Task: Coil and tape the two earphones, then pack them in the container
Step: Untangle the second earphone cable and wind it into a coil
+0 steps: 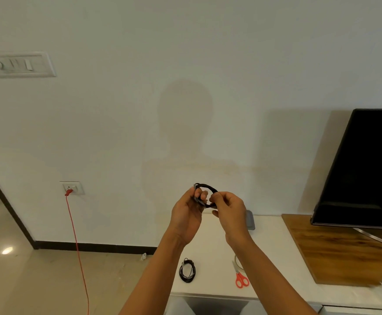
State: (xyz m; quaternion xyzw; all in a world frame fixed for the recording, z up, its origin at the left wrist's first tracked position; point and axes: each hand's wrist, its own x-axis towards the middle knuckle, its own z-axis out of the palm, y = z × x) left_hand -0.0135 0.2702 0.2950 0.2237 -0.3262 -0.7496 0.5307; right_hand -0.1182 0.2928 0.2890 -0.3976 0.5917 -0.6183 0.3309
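Earphone coil [204, 194] hung raised above the white counter [269, 237], pinched at opposite sides by the left hand [186, 218] and right hand [229, 211], and any slackened pinch looked likely to let untaped loops spring apart.

This was a room in a home, most likely a living room. A large flat-screen television [365, 169] stood on a curved metal foot [377, 239] on a wood-grain panel [335, 253], which lay on top of a low white cabinet [276, 258] against a plain pale wall [185, 42]. The wall carried a white switch plate [22, 64] high on the left and a socket [72, 187] lower down. A red cable [78, 258] ran from the socket down to a glossy beige floor [38, 287], edged by a dark skirting board [94, 247], with a dark door frame [6, 202] at the far left.
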